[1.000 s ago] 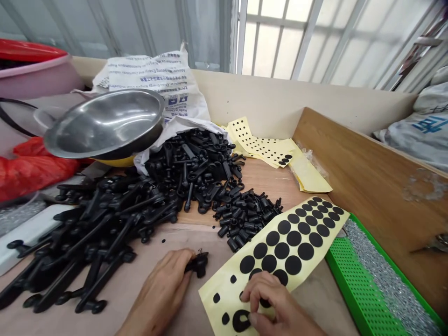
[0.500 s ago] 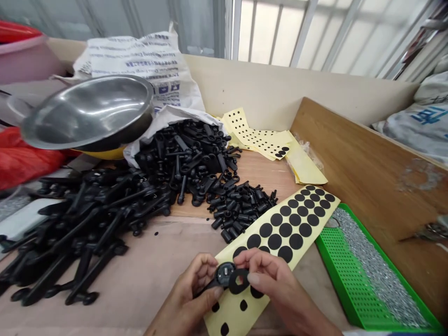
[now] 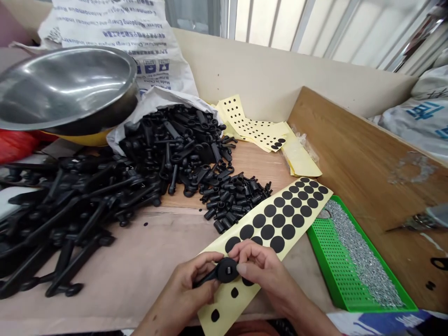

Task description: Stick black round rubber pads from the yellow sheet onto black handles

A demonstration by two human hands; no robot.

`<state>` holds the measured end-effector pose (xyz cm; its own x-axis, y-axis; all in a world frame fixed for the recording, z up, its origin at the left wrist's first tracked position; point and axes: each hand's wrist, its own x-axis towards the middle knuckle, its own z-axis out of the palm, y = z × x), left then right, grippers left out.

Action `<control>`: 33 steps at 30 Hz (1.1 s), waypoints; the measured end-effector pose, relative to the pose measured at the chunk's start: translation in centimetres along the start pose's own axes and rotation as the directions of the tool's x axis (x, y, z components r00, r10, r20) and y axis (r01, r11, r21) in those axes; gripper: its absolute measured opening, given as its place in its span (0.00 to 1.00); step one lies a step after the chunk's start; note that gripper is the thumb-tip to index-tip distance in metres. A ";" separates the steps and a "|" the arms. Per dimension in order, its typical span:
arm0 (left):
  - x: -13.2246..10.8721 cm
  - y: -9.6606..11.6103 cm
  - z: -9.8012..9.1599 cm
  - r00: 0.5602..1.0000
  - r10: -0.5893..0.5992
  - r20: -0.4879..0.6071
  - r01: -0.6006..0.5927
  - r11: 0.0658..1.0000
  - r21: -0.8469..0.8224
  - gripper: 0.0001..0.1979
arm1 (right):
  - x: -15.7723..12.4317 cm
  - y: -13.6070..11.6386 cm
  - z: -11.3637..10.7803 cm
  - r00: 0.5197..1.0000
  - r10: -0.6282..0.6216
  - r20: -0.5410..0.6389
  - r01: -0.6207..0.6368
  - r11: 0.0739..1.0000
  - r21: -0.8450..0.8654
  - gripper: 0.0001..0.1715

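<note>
My left hand (image 3: pixel 192 285) grips a black plastic lever (image 3: pixel 224 271) by its round head, with the handle pointing left. My right hand (image 3: pixel 261 263) pinches the head from the right, its fingertips on a black adhesive ring that now sits on the head around a small square centre. Under both hands lies a yellow backing sheet of black adhesive dots (image 3: pixel 280 224), running up and to the right. Several dots are gone from its near end, leaving some odd-shaped black pieces.
A large heap of black plastic levers (image 3: pixel 70 219) lies to the left, and a torn sack spills more (image 3: pixel 171 144). Short black cylinders (image 3: pixel 233 200) lie beyond the sheet. A green perforated tray of small metal pieces (image 3: pixel 353 261) sits right, beside a wooden board (image 3: pixel 364 154).
My hands have come together. The black ring, held apart from the lever head earlier, now sits on it under my right fingertips. The view has shifted, moving the scene up and left.
</note>
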<state>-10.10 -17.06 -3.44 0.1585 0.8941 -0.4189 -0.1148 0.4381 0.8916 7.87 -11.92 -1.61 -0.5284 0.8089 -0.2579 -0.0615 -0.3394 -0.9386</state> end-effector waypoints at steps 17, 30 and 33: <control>-0.5 0.7 0.2 0.993 0.119 -0.024 -0.107 0.952 0.286 0.20 | 0.2 0.3 0.2 1.000 0.002 -0.019 -0.004 0.998 -0.067 0.08; -0.9 0.6 -0.2 0.987 0.163 0.013 -0.157 0.921 0.358 0.18 | 0.3 0.7 0.2 1.000 -0.028 -0.013 0.026 0.995 -0.097 0.07; -0.8 0.1 -0.3 0.978 0.206 -0.033 -0.177 0.903 0.391 0.16 | 0.4 0.7 0.3 0.999 -0.037 -0.016 0.035 0.993 -0.110 0.06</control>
<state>-10.50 -17.73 -3.00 0.0991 0.9678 -0.2315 0.2521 0.2007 0.9467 7.37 -12.02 -2.32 -0.5120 0.8287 -0.2262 0.0137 -0.2554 -0.9667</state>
